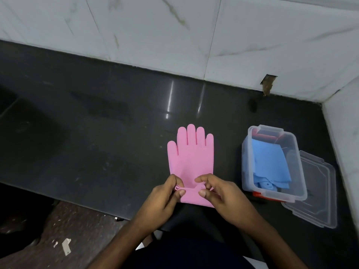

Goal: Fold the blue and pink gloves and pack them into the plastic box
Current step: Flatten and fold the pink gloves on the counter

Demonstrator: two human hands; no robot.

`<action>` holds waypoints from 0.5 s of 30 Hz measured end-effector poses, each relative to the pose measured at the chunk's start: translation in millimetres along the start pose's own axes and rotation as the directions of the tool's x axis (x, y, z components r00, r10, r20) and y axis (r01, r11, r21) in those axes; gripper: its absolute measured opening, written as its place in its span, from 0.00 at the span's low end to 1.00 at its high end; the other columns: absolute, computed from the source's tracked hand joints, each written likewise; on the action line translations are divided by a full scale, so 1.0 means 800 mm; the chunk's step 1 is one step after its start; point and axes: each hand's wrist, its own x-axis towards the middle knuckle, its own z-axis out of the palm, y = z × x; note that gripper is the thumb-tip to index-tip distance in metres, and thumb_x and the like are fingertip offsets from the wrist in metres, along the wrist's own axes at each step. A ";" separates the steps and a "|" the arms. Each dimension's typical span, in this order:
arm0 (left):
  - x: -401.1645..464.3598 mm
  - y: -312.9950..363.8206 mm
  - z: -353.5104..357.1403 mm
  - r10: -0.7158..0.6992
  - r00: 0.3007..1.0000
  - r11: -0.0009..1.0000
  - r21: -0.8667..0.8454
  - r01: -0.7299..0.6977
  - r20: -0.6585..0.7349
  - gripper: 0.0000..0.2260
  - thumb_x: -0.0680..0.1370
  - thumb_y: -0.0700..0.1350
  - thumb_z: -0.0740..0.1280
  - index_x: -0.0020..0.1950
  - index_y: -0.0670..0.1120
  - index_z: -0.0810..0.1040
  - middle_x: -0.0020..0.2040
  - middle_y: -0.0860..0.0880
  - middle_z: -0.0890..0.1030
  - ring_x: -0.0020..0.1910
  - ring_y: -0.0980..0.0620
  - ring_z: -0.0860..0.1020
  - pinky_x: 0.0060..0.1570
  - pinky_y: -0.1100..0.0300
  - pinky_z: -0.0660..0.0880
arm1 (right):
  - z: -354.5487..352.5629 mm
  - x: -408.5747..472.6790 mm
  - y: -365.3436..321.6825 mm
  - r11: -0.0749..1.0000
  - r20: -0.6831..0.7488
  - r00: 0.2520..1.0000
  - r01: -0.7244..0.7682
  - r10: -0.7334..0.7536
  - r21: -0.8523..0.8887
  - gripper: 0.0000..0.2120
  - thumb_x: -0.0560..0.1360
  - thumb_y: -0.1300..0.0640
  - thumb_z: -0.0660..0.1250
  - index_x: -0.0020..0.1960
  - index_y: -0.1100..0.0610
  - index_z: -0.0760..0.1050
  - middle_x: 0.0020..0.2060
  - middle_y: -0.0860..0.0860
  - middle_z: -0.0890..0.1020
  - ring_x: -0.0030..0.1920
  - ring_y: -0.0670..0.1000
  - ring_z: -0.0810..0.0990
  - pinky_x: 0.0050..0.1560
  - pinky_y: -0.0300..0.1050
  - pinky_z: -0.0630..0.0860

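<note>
While the blue glove (270,164) already sat folded inside the plastic box (272,162), just right of the right hand (221,193), the pink glove (191,158) lay flat on the dark counter (97,133), fingers pointing away. Left hand (167,195) and right hand both pinched its cuff edge, the fold barely begun. Roughly half done by my read. Box lid (314,193) lay off, beside the box; nothing blocked the path.

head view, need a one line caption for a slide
Both hands, left hand and right hand, pinch the pink glove cuff beside the plastic box.
</note>
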 end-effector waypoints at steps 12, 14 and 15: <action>0.037 -0.016 -0.004 -0.209 0.961 0.975 0.117 0.190 0.180 0.08 0.83 0.46 0.68 0.48 0.57 0.73 0.34 0.56 0.72 0.35 0.58 0.69 0.38 0.55 0.68 | -0.016 0.060 -0.009 0.981 -0.145 0.988 -0.029 0.057 0.192 0.22 0.80 0.35 0.58 0.69 0.42 0.76 0.68 0.33 0.75 0.66 0.32 0.73 0.70 0.43 0.71; 0.043 -0.017 -0.010 -0.238 0.947 0.970 0.002 0.243 0.217 0.04 0.81 0.47 0.72 0.50 0.54 0.78 0.33 0.57 0.74 0.34 0.60 0.70 0.38 0.55 0.69 | -0.010 0.083 -0.010 0.999 -0.267 0.963 -0.039 0.038 0.001 0.21 0.83 0.45 0.61 0.75 0.46 0.71 0.75 0.40 0.70 0.73 0.40 0.69 0.74 0.43 0.65; 0.047 -0.012 -0.013 -0.237 0.936 0.963 -0.064 0.262 0.262 0.04 0.80 0.48 0.74 0.52 0.52 0.81 0.36 0.54 0.78 0.37 0.59 0.74 0.40 0.53 0.73 | -0.010 0.093 -0.010 0.996 -0.307 0.950 -0.075 0.056 -0.048 0.24 0.83 0.46 0.62 0.78 0.48 0.67 0.78 0.42 0.65 0.77 0.44 0.65 0.74 0.43 0.61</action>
